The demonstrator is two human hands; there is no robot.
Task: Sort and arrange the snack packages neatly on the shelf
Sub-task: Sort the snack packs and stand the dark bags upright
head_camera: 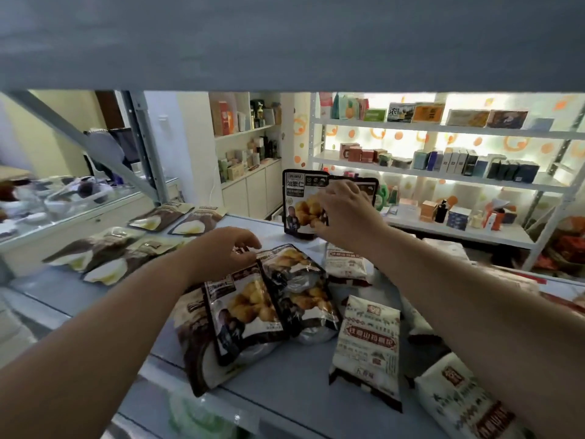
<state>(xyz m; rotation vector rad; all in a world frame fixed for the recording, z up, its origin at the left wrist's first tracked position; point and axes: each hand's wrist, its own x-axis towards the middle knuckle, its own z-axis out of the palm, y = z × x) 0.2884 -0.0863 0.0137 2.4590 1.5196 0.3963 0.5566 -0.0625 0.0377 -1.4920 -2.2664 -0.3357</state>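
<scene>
A person sorts snack packs on a grey shelf (285, 394). The right hand (342, 213), at 12 o'clock of the pile, grips an upright pouch (300, 201) by its right edge, fingers and thumb curled round it, and the pouch stands near the shelf's far edge. A second pouch (367, 188) stands just behind, at its 3 o'clock, partly hidden by the hand. The left hand (228, 248), at 8 o'clock of the right, pinches the top edge of the flat pouches (278, 299), two chestnut packs lying overlapped at the shelf's middle. White bags (368, 346) lie just beside them from 2 to 5 o'clock. Brown packs (95, 255) lie scattered at 10 o'clock. Stocked far shelves (443, 172) fill the background at 1 o'clock.
</scene>
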